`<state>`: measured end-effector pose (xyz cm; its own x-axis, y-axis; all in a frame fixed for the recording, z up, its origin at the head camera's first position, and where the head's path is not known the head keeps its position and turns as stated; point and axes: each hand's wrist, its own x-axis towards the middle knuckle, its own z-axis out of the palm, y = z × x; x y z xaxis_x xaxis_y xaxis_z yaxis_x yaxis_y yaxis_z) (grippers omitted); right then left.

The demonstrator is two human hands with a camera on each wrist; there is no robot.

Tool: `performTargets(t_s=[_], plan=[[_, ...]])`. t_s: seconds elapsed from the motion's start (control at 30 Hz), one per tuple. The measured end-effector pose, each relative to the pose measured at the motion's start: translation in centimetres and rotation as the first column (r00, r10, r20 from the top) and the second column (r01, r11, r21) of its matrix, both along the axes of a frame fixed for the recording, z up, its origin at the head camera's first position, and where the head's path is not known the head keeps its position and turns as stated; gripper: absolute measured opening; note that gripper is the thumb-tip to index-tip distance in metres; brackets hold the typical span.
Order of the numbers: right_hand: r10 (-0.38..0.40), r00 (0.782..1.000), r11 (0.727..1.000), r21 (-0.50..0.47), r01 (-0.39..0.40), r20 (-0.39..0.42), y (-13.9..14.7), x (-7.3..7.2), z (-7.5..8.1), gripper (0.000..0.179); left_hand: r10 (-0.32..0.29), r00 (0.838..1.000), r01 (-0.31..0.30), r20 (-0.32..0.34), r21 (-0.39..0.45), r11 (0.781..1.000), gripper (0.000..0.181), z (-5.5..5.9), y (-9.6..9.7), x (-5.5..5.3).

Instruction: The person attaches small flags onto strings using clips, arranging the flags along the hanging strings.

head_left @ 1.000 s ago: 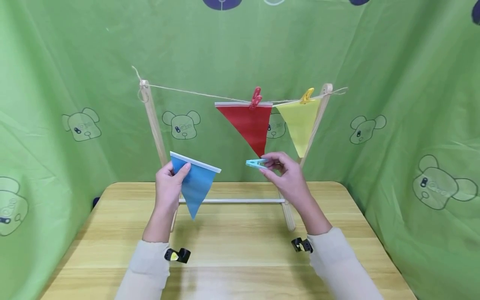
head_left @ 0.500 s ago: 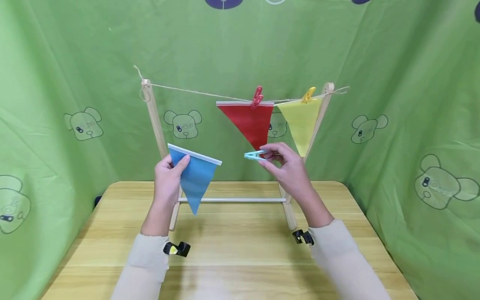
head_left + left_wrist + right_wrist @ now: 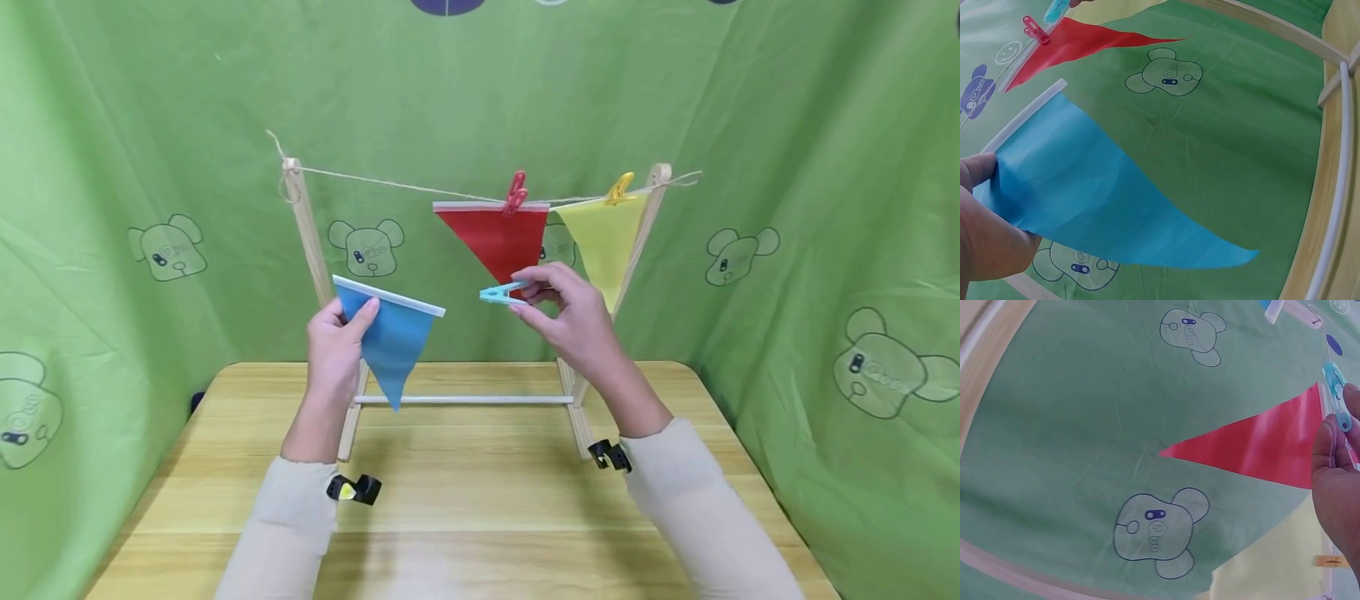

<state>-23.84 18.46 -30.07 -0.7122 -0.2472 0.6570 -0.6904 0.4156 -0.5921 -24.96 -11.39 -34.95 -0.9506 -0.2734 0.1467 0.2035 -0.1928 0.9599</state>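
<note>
My left hand (image 3: pixel 335 346) pinches a blue triangular pennant (image 3: pixel 393 342) near the left end of its white top edge, thumb in front; its tip points down. In the left wrist view the pennant (image 3: pixel 1097 187) spreads out from the thumb. My right hand (image 3: pixel 573 317) holds a light blue clothespin (image 3: pixel 497 293) by its handles between thumb and fingers, its nose toward the left. The right wrist view shows the clothespin (image 3: pixel 1337 394) in front of the red pennant (image 3: pixel 1260 444). Pennant and clothespin are apart, below the string (image 3: pixel 397 185).
The string runs between two wooden posts (image 3: pixel 307 233). A red clothespin (image 3: pixel 515 194) holds the red pennant and a yellow clothespin (image 3: pixel 619 189) the yellow pennant (image 3: pixel 600 242) on its right half. A white bar (image 3: pixel 465 400) joins the posts low above the wooden table (image 3: pixel 480 492).
Both hands have risen toward the string, carrying the blue pennant and the light blue clothespin. The clothespin has also shifted slightly left. The hung pennants stay where they were.
</note>
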Motion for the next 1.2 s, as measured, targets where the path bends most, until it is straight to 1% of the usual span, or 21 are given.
performTargets(t_s=[0.13,0.27,0.4,0.57,0.7,0.93,1.07,1.2], plan=[[-0.009,1.000,0.999,0.032,0.010,-0.028,-0.2,-0.1,0.8,0.036,0.006,1.000,-0.006,0.018,0.003,1.000,0.026,0.3,0.0,-0.1],[-0.009,0.999,0.999,0.049,0.010,-0.038,-0.4,-0.2,1.6,0.036,0.021,1.000,-0.021,-0.004,0.018,1.000,0.020,0.7,0.1,-0.3],[0.010,1.000,0.999,0.035,-0.009,-0.030,-0.5,-0.1,2.4,0.035,0.032,0.999,-0.031,-0.025,0.039,0.999,0.014,1.0,0.2,-0.4],[0.049,0.998,0.999,0.002,-0.049,-0.038,-0.9,0.1,3.3,0.034,0.043,0.999,-0.042,-0.025,0.053,0.998,0.012,1.2,0.2,-0.5],[0.059,0.997,0.998,0.001,-0.059,-0.059,-1.1,0.2,3.9,0.032,0.039,0.999,-0.038,-0.028,0.051,0.998,0.011,1.4,0.1,-0.5],[0.034,0.997,0.999,0.028,-0.032,-0.076,-1.3,0.2,4.9,0.031,0.032,0.999,-0.030,-0.040,0.063,0.998,0.006,2.0,0.1,-0.5],[0.033,0.997,0.999,0.043,-0.030,-0.076,-1.3,0.1,5.5,0.031,0.023,0.999,-0.021,-0.033,0.065,0.998,0.007,2.3,0.2,-0.6],[0.026,0.996,0.997,0.078,-0.019,-0.089,-1.3,-0.1,6.3,0.029,0.012,0.999,-0.008,-0.047,0.077,0.997,0.007,2.8,0.4,-0.9]])
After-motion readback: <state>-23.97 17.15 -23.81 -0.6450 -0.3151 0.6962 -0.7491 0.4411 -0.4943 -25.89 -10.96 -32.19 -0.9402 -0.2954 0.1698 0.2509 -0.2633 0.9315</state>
